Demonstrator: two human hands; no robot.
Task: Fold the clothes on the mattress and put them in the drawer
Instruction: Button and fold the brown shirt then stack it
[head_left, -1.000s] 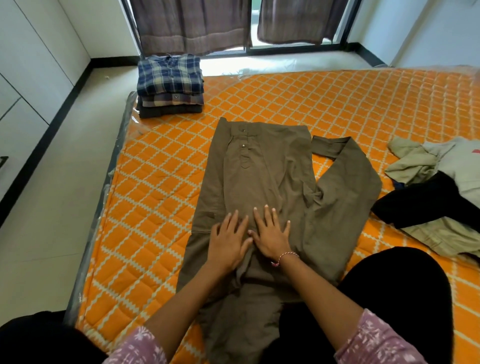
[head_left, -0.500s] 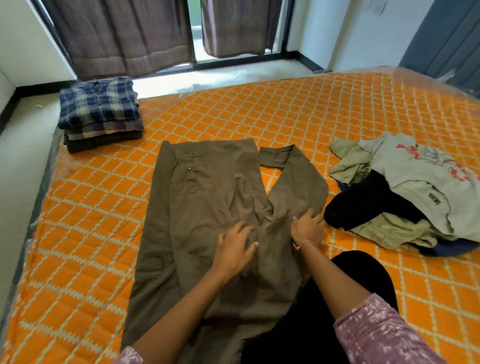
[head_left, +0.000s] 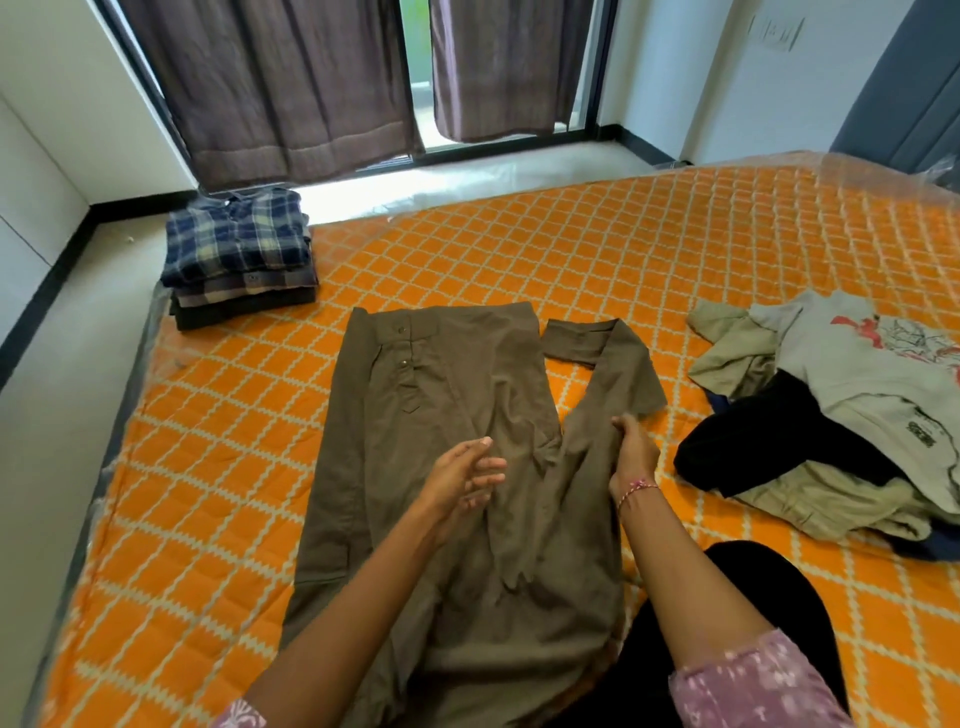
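On mattress (head_left: 597, 249): right hand (head_left: 635, 451) pinches brown shirt (head_left: 467, 415) sleeve; left hand (head_left: 465, 480) open above shirt.

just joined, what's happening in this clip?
A person is folding a brown shirt laid flat on an orange mattress. The right hand grips the shirt's right sleeve, while the left hand hovers open over the shirt's middle. A stack of folded shirts sits at the far left corner. A pile of unfolded clothes waits on the right. No drawer is in view.
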